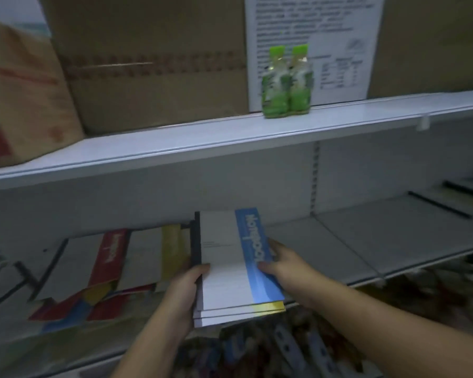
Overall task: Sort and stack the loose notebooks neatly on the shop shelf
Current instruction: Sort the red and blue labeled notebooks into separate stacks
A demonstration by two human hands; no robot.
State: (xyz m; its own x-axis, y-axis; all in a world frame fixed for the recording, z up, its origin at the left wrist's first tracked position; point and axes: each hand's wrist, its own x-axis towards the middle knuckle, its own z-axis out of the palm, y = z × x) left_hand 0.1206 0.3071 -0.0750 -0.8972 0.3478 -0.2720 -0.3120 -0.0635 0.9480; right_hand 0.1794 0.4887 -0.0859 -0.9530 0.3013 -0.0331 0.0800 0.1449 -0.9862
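— White metal shelving (175,148) faces us. What's up top, from the left?
— Cardboard boxes (148,64), then two green bottles (286,83) in front of a printed sheet (339,23), too blurred to read.
— And the lower shelf (352,241)?
— At left, loose notebooks (107,263) lie overlapping, one red-banded, one yellow-banded. Next comes the left hand (186,285), gripping the left edge of a stack of notebooks (224,268), thumb on the cover.
— The right hand (284,266)?
— It clasps the stack's right edge, thumb on the top notebook's blue band. The stack juts over the shelf's front edge; whether it rests there, I cannot tell. Farther right, black strips (440,205) lie on the shelf.
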